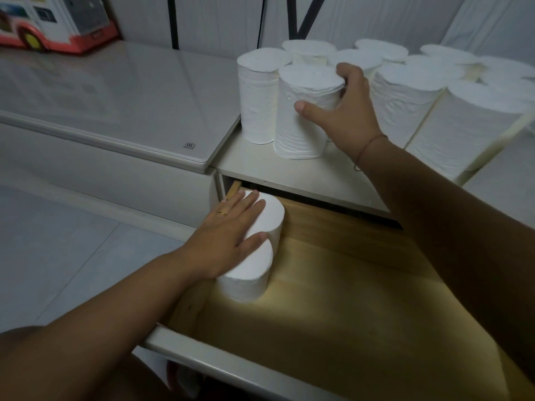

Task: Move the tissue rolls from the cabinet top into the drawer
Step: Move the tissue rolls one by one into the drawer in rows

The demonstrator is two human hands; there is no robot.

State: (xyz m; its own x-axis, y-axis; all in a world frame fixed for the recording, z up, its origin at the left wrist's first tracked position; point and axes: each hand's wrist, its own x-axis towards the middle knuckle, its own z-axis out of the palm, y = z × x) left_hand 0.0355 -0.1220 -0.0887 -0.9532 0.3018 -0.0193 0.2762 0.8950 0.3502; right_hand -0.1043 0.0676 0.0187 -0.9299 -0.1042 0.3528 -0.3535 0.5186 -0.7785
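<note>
I saw the R hand (pixel 344 111) clamped on the front roll (pixel 304 117) at the near-left corner of the cabinet top (pixel 260 166), thumb on its near side and fingers curled over the far rim. That roll stood upright, touching a second roll (pixel 256 99) just left of it. More rolls (pixel 405 94) stood packed to the right and behind; I couldn't count the far ones.

The L hand (pixel 231 235) lay flat, fingers straight and gripping nothing. Its palm was down on two upright rolls in the open drawer (pixel 333 285): a far roll (pixel 272 215) and a near roll (pixel 246 282), touching, at the drawer's left wall.

There was a ring (pixel 222 213) on the L hand and a thread (pixel 373 143) round the R wrist. A white unit (pixel 115 91) sat left of the cabinet, w/ a toy bus (pixel 55 27) at its far-left end.
</note>
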